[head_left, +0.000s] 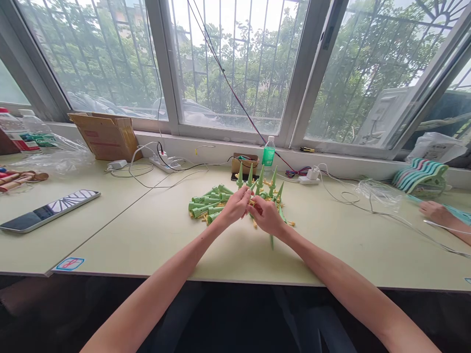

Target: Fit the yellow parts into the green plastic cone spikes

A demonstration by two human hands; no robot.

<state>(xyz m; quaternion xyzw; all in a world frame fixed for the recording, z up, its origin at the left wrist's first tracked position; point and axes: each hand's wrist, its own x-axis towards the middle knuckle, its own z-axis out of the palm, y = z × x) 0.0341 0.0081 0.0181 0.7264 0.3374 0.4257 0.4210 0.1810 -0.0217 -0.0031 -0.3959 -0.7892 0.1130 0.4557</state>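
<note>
My left hand (237, 203) and my right hand (268, 214) meet at the middle of the table, fingers closed. Between the fingertips a little of a green plastic watering spike with a small yellow valve (252, 201) shows; my fingers cover most of it. To the left lies a pile of green spikes (200, 212) with wide round ends and yellow valves. Just behind my hands several green spikes (260, 180) stand points up. A pointed green tip (272, 242) sticks out below my right hand; whether that hand holds it I cannot tell.
A green-labelled bottle (269, 153) and a small open carton (246, 162) stand behind the spikes. Cables (346, 198) and power strips run along the window side. At left are a tablet (51, 210) and a cardboard box (106, 137). Another person's hand (436, 213) rests at right near hangers (419, 176).
</note>
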